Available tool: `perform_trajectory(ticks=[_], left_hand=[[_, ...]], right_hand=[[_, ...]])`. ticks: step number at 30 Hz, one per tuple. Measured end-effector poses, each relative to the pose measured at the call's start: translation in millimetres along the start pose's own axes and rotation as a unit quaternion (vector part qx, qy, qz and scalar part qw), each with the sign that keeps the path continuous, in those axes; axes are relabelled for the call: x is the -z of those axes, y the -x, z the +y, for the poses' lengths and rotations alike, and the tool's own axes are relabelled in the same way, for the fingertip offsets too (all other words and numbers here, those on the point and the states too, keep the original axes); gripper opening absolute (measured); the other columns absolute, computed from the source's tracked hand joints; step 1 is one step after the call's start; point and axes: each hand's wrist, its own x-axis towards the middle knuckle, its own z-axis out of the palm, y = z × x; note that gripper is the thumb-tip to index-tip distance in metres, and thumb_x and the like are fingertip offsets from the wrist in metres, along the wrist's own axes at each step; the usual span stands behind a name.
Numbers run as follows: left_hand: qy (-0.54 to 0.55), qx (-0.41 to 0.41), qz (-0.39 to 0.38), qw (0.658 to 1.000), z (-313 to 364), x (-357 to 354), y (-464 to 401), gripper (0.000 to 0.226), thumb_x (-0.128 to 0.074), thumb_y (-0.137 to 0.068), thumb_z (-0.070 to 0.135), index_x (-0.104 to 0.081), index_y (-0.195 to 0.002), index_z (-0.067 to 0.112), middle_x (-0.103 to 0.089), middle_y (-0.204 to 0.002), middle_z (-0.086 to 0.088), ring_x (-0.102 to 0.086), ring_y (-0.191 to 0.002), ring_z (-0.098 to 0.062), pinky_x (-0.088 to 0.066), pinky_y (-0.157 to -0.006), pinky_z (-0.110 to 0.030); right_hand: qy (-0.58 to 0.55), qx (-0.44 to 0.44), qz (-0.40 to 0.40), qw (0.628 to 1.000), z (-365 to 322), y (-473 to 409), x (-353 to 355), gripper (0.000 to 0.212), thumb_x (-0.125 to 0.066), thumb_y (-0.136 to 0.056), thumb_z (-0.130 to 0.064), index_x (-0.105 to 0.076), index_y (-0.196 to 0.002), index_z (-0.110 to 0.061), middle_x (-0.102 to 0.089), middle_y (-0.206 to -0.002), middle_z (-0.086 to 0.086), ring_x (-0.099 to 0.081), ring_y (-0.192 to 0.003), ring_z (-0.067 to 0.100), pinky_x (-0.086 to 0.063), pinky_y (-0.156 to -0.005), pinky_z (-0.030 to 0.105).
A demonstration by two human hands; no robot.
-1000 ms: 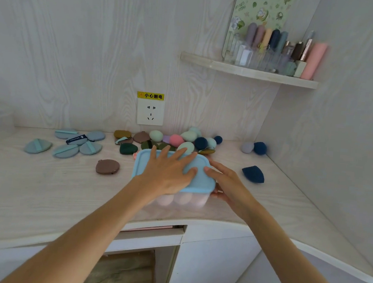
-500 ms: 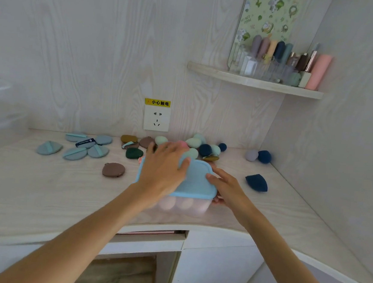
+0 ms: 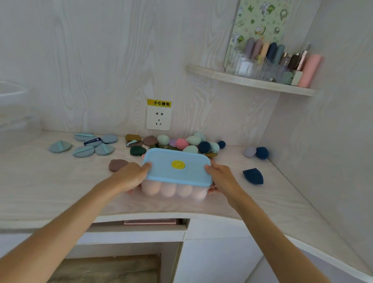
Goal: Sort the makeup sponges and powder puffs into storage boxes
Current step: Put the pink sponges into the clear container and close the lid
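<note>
A clear storage box (image 3: 175,190) with a blue lid (image 3: 177,166) sits at the middle of the counter, with several pink sponges showing through its wall. My left hand (image 3: 131,175) grips its left end and my right hand (image 3: 221,177) grips its right end, thumbs on the lid. Behind the box lies a pile of egg-shaped sponges (image 3: 194,142) in mint, pink and navy. Blue powder puffs (image 3: 91,145) lie at the left, and a brown puff (image 3: 118,165) and a green puff (image 3: 137,151) lie near the box.
A navy wedge sponge (image 3: 253,175) lies to the right; a lilac sponge (image 3: 249,151) and a navy sponge (image 3: 262,152) sit in the back corner. A wall socket (image 3: 158,118) is behind. A corner shelf (image 3: 248,81) holds cosmetics. A clear bin (image 3: 4,95) stands far left.
My left hand slid off the top of the lid to the box's left end. The lid's yellow centre disc now shows. My right hand stays at the right end.
</note>
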Motion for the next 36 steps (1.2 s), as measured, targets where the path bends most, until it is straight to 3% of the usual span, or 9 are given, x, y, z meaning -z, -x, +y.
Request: perform_trajectory(ticks=[3, 8, 13, 18, 21, 24, 30, 32, 36], left_hand=[[0.110, 0.005, -0.020, 0.994, -1, -2, 11, 0.059, -0.034, -0.098, 0.047, -0.043, -0.134, 0.001, -0.055, -0.119, -0.012, -0.052, -0.111, -0.027, -0.043, -0.090, -0.035], [0.425, -0.072, -0.088, 0.898, 15, -16, 29, 0.060, -0.062, -0.082, 0.050, -0.043, -0.129, 0.019, -0.052, -0.128, 0.000, -0.053, -0.119, -0.021, -0.047, -0.097, -0.035], [0.407, -0.091, -0.193, 0.888, 69, -64, 41, 0.070, -0.068, -0.074, 0.055, -0.043, -0.130, 0.022, -0.055, -0.124, -0.003, -0.056, -0.116, -0.022, -0.045, -0.101, -0.037], [0.410, -0.092, -0.160, 0.893, 117, -95, 1, 0.053, -0.070, -0.077, 0.042, -0.056, -0.121, 0.017, -0.068, -0.110, -0.005, -0.066, -0.097, -0.018, -0.054, -0.076, -0.028], [0.394, -0.091, -0.159, 0.901, 139, -89, -33, 0.051, -0.069, -0.073, 0.049, -0.060, -0.112, 0.016, -0.070, -0.103, -0.007, -0.068, -0.092, -0.021, -0.057, -0.077, -0.032], [0.378, -0.092, -0.149, 0.909, 155, -81, -60, 0.038, -0.061, -0.077, 0.054, -0.061, -0.091, 0.019, -0.067, -0.096, -0.007, -0.066, -0.084, -0.020, -0.055, -0.070, -0.029], [0.325, -0.101, -0.150, 0.928, 167, -89, -96, 0.038, -0.059, -0.080, 0.054, -0.060, -0.082, 0.016, -0.063, -0.084, -0.003, -0.060, -0.067, -0.018, -0.050, -0.053, -0.023], [0.297, -0.105, -0.160, 0.935, 168, -92, -101, 0.039, -0.057, -0.080, 0.055, -0.061, -0.087, 0.017, -0.063, -0.091, -0.002, -0.061, -0.071, -0.018, -0.047, -0.058, -0.024], [0.274, -0.111, -0.181, 0.938, 171, -93, -104, 0.036, -0.054, -0.083, 0.054, -0.061, -0.087, 0.019, -0.063, -0.088, 0.001, -0.060, -0.070, -0.018, -0.045, -0.062, -0.023]], right_hand=[[0.050, 0.007, 0.020, 0.999, -1, 4, 0, 0.035, -0.034, -0.100, -0.025, -0.047, -0.129, -0.009, -0.057, -0.106, 0.009, -0.057, -0.087, 0.018, -0.054, -0.059, 0.023], [-0.074, 0.019, 0.073, 0.994, -6, 15, 19, 0.026, -0.035, -0.099, -0.015, -0.053, -0.115, -0.003, -0.055, -0.084, 0.003, -0.055, -0.070, 0.014, -0.053, -0.046, 0.019], [-0.176, 0.064, 0.158, 0.970, -14, 16, 38, 0.027, -0.038, -0.098, -0.012, -0.054, -0.114, 0.002, -0.057, -0.086, 0.009, -0.056, -0.065, 0.014, -0.053, -0.051, 0.027], [-0.229, 0.053, 0.164, 0.958, -19, 3, 87, 0.021, -0.041, -0.098, -0.019, -0.056, -0.104, -0.005, -0.053, -0.078, 0.010, -0.054, -0.058, 0.017, -0.055, -0.052, 0.026], [-0.124, 0.010, 0.175, 0.977, -15, -26, 139, 0.025, -0.041, -0.097, -0.022, -0.056, -0.111, -0.006, -0.057, -0.079, 0.007, -0.055, -0.065, 0.018, -0.054, -0.068, 0.034], [0.111, 0.005, 0.190, 0.976, 4, -75, 172, 0.033, -0.048, -0.096, -0.023, -0.055, -0.126, -0.012, -0.060, -0.117, 0.007, -0.058, -0.104, 0.023, -0.048, -0.091, 0.032], [0.441, -0.044, 0.099, 0.891, 39, -163, 170, 0.071, -0.051, -0.088, -0.052, -0.023, -0.148, -0.027, -0.013, -0.156, 0.014, -0.014, -0.143, 0.032, -0.022, -0.115, 0.043], [0.486, -0.051, 0.088, 0.868, 47, -176, 160, 0.065, -0.046, -0.091, -0.047, -0.023, -0.148, -0.023, -0.013, -0.155, 0.014, -0.014, -0.143, 0.033, -0.021, -0.115, 0.045], [0.450, -0.047, 0.064, 0.890, 45, -177, 148, 0.056, -0.039, -0.098, -0.033, -0.021, -0.146, -0.012, -0.023, -0.151, 0.014, -0.020, -0.140, 0.034, -0.021, -0.115, 0.045]])
